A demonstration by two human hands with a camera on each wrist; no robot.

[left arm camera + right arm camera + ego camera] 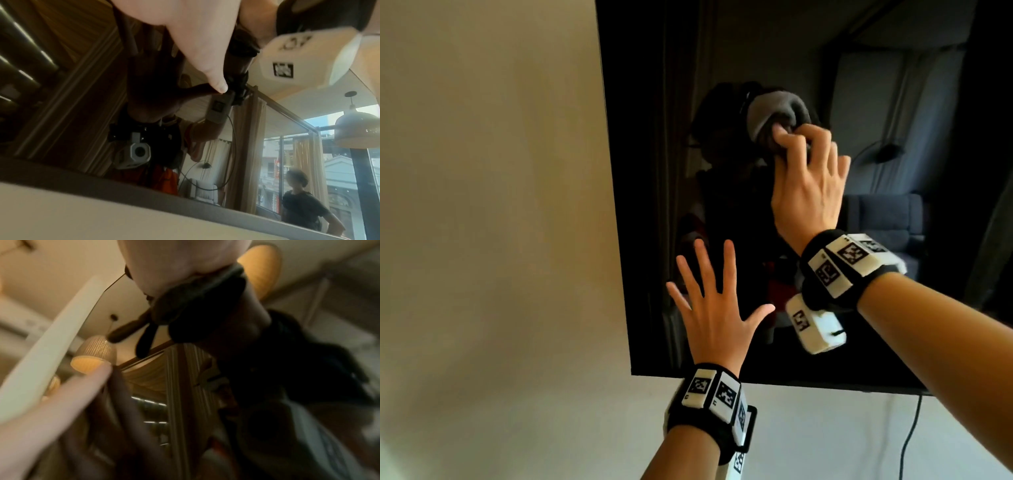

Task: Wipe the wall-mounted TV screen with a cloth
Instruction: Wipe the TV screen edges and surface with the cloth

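The black TV screen [893,308] hangs on the wall and fills the right of the head view, mirroring the room. My right hand [808,178] grips a bunched grey cloth [774,106] and holds it against the glass at mid-height. My left hand [715,301] lies flat on the screen near its lower left corner, fingers spread and straight. In the left wrist view the left thumb [218,84] touches the glass [267,146] above the bottom bezel. The right wrist view is blurred; the dark cloth [195,305] shows under the right hand [180,264].
Beige wall [482,205] lies left of and below the TV. A black cable [909,435] hangs from the TV's bottom edge at the right. The TV's left edge [613,205] runs close to my left hand. The glass reflects a second person [300,203] standing in the room.
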